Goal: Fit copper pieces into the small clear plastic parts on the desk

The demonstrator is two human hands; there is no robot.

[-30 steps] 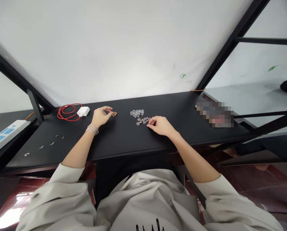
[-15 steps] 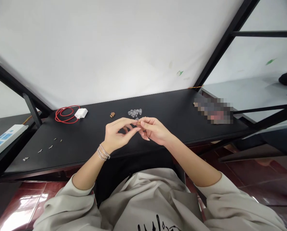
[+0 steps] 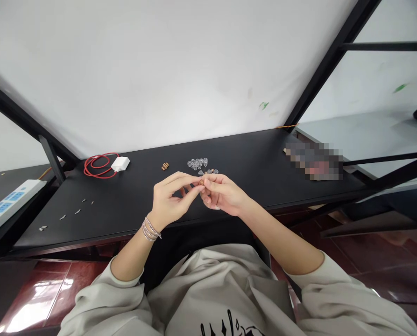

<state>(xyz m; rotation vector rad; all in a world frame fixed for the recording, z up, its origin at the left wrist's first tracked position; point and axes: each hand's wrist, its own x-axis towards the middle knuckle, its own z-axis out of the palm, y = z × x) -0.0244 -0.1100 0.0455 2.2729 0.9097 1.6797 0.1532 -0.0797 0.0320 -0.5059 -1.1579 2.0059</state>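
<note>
My left hand (image 3: 175, 196) and my right hand (image 3: 224, 192) meet above the front of the black table (image 3: 141, 196). Between their pinched fingertips is a small brown bead (image 3: 201, 182), gripped from both sides. The right hand's lower fingers are curled under it. Just behind the hands lies a group of clear beads (image 3: 197, 163), and closer to the fingers sit a few more clear and brown pieces (image 3: 211, 171), partly hidden. A small cluster of brown beads (image 3: 165, 166) rests left of the clear ones.
A white adapter (image 3: 120, 163) with a red cable (image 3: 95, 176) lies at the back left. Small pale pieces (image 3: 63, 217) are scattered at the front left, near a white power strip (image 3: 10, 203). A pixelated item (image 3: 313, 161) lies at the right.
The view has shifted slightly. My hands have moved a little lower relative to the beads, and brown and clear pieces behind my right fingers now show. Both hands still pinch together.
</note>
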